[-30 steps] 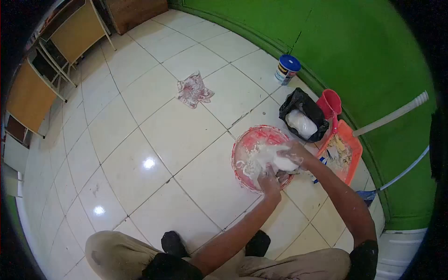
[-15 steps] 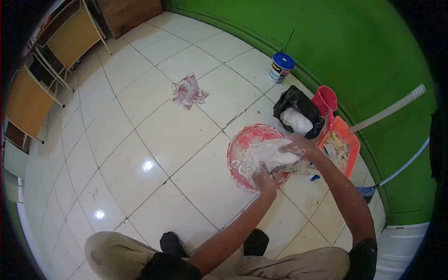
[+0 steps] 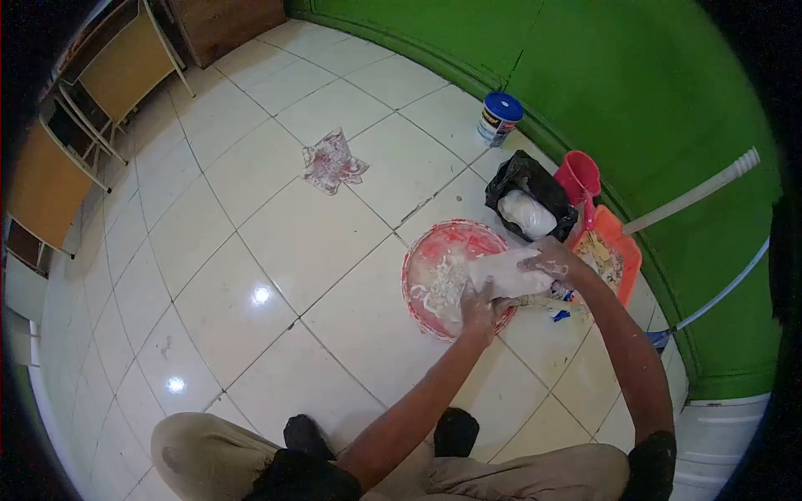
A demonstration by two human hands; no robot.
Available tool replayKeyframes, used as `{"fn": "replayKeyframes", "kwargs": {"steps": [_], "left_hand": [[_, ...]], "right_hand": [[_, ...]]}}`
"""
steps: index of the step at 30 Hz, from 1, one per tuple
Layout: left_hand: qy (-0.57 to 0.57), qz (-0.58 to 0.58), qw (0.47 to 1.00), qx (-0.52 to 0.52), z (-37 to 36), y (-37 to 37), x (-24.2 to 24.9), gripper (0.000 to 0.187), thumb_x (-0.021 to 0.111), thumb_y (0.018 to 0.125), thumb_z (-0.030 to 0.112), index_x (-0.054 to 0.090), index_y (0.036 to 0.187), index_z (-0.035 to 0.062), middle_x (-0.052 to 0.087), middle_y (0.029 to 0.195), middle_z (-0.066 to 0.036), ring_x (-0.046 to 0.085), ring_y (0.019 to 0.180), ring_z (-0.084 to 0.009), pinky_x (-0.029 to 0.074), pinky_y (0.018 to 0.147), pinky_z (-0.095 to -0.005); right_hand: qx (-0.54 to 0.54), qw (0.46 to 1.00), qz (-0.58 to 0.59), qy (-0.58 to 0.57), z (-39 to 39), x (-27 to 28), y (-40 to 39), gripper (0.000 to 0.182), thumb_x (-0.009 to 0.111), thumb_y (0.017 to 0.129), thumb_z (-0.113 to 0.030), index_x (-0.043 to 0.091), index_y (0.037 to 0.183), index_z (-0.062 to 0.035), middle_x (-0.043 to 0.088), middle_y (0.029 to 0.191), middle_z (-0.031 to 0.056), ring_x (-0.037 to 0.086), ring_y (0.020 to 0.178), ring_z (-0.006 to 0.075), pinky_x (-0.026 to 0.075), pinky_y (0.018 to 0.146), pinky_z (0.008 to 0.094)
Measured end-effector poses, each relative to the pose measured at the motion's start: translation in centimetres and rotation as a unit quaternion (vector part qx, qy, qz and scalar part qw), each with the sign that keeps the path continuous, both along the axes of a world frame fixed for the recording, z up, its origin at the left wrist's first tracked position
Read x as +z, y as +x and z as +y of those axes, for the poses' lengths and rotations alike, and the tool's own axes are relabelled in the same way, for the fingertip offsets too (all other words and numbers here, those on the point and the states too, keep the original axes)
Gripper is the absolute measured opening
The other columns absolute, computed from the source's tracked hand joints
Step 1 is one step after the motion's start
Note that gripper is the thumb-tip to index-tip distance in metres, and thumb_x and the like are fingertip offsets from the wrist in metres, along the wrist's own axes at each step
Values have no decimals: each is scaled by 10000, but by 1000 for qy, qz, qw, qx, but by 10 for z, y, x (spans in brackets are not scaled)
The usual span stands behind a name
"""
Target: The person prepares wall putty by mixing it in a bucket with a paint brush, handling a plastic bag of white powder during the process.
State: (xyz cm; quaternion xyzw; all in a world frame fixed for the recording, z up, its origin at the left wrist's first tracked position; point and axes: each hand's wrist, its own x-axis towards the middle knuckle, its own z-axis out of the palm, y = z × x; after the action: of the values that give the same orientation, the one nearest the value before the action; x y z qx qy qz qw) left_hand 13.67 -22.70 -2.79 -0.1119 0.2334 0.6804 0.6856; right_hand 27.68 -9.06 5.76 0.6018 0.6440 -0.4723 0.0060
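Note:
Over the right part of a round red tub, both hands hold a white plastic bag. My left hand is closed on its near lower end. At the far right end my right hand grips it from above, fingers bent over the side. Beside the bag, inside the tub, a heap of lumpy white paste lies on the smeared red bottom. A pale stick-like handle pokes out past the tub's right rim, below the bag.
Behind the tub stands a black plastic bag with a white packet in it. A pink dipper, an orange dustpan with scraps and a blue-lidded can line the green wall. A stained cloth lies on the tiles.
My right hand and the bag's right end have moved to the right, and the bag now lies more level. More of the white paste shows on its left.

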Motion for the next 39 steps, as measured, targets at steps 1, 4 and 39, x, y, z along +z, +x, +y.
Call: {"fn": "replayKeyframes", "kwargs": {"steps": [1,4,39], "left_hand": [[24,57,998,-21,0,1,3,308,575,929,53,443,1205,25,581,1074,-157,627,913,-269,586,702,-393],[-14,104,989,-105,2,-1,19,297,571,929,50,436,1193,43,574,1056,-137,628,855,-242,583,665,-367],[-13,97,993,-65,17,25,17,172,560,926,48,454,1060,30,627,863,-136,665,678,-207,535,505,-265]], "right_hand": [[-8,998,11,56,0,-6,6,309,806,706,-143,682,932,28,668,818,52,606,687,113,489,615,282],[27,997,24,68,-1,-5,16,492,791,720,-271,626,1050,55,594,987,142,557,894,211,445,779,332],[-49,987,109,108,6,38,10,321,743,774,-118,641,1029,47,649,908,55,604,740,120,497,649,278]]}}
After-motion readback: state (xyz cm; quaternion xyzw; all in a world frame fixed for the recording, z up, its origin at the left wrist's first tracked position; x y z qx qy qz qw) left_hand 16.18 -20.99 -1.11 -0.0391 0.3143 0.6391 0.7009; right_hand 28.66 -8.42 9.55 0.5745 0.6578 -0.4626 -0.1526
